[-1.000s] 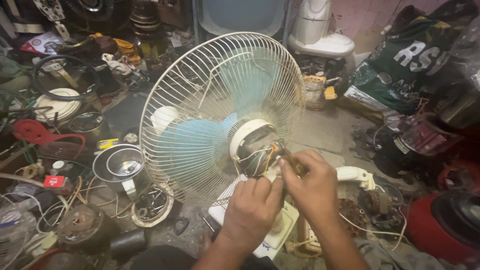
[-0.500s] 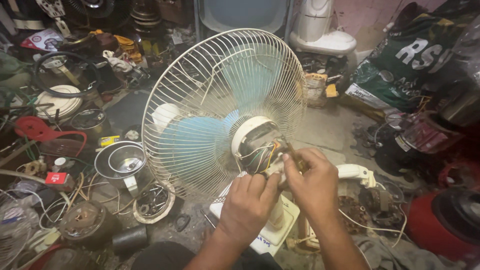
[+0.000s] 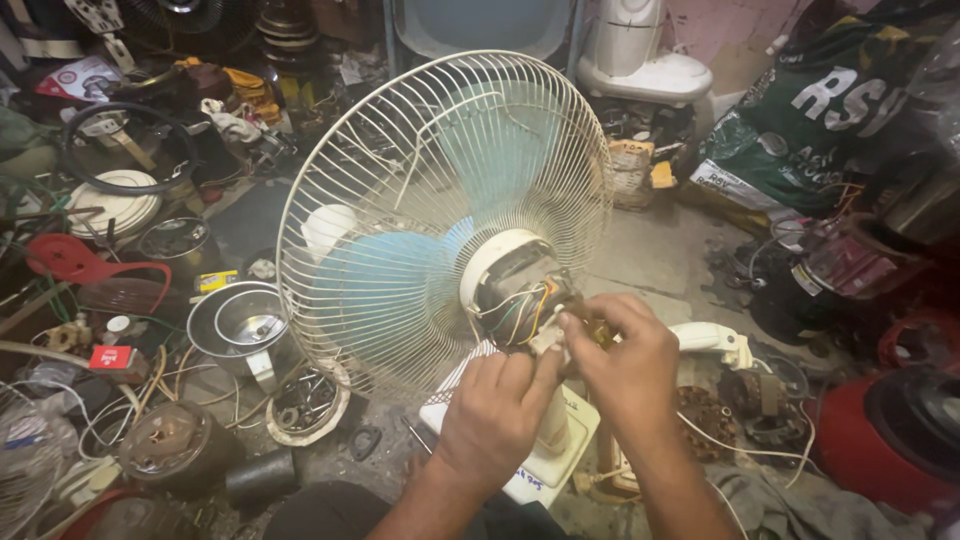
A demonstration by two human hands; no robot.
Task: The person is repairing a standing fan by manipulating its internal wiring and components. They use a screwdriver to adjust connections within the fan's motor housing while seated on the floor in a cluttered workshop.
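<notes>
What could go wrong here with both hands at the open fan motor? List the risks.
1. The coloured wires lie bare at the motor; the left hand or right hand might tug one loose.
2. The fan leans on its white base amid clutter, so pulling may tip it.

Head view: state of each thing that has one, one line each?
Fan motor: rear cover off, coloured wires exposed.
Fan guard: fitted, tilted over, blue blades inside.
Fan base: on the floor, under the hands.
Left hand: pinching a small part behind the motor.
Right hand: grip closed on the wiring beside the motor.
Steel bowl: upright, apart from the fan.
</notes>
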